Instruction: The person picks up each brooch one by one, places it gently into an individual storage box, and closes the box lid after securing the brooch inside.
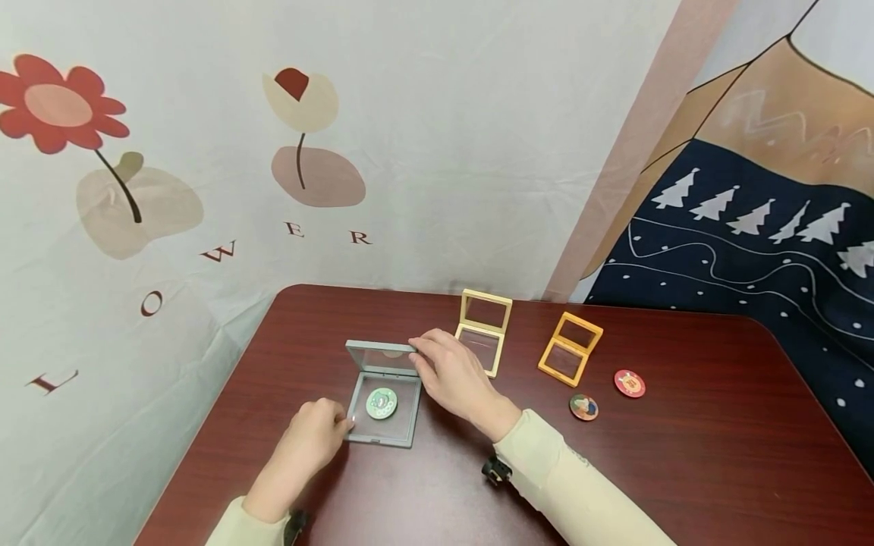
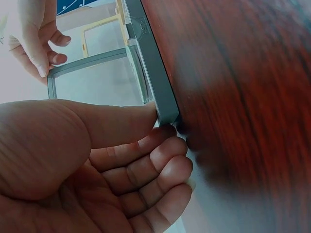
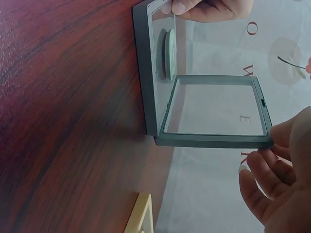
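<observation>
A grey hinged display case [image 1: 415,418] with clear panels lies on the table, its lid [image 3: 214,141] raised. On the clear panel of its base rests a round green badge [image 1: 381,403]. My left hand [image 1: 310,436] pinches the near left corner of the base; in the left wrist view its thumb [image 2: 121,119] lies on the frame, the other fingers curled below. With thumb and index finger, my right hand [image 1: 454,375] grips the lid's upper right corner. The right wrist view shows the lid standing roughly at a right angle to the base.
Behind my right hand stands an opened pale yellow case [image 1: 504,318], partly covered by that hand. An opened orange case [image 1: 592,350] is further right. Two round badges, one dark picture badge [image 1: 583,407] and one red badge [image 1: 630,384], lie beside it. A printed cloth [image 1: 444,152] hangs behind the table.
</observation>
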Demonstrator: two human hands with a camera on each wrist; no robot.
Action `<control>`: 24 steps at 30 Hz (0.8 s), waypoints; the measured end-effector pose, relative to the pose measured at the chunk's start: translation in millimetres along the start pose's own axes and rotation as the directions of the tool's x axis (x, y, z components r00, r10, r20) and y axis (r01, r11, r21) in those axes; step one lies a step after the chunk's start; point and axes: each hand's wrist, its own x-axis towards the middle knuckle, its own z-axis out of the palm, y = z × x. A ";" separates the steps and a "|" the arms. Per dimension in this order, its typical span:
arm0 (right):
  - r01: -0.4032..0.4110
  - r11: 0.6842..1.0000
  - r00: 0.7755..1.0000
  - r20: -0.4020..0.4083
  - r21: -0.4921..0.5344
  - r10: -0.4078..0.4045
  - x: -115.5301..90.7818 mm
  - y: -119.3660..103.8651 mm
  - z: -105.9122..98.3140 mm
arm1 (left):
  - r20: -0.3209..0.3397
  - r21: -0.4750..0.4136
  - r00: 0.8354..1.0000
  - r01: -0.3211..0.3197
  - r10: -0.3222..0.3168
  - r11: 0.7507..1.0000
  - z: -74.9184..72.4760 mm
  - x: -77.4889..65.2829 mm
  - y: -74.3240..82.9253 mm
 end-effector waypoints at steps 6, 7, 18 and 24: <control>0.009 1.000 1.000 0.014 0.015 -0.009 -1.7 -3.0 -2.9 | -0.010 -0.007 1.000 -0.017 0.017 1.000 -0.1 0.6 -0.5; 0.008 1.000 1.000 0.019 0.013 -0.008 -2.2 -3.8 -3.6 | -0.016 -0.006 1.000 -0.023 0.023 1.000 -0.2 0.5 -0.6; 0.057 0.997 0.986 0.162 -0.043 -0.049 -12.6 -13.7 -9.6 | -0.016 -0.006 0.999 -0.049 0.049 0.999 -1.9 -0.3 -4.9; 0.123 0.991 0.974 0.198 -0.055 -0.110 -19.7 -16.0 -9.0 | 0.011 -0.025 0.999 -0.043 0.043 0.999 -5.6 0.6 -5.3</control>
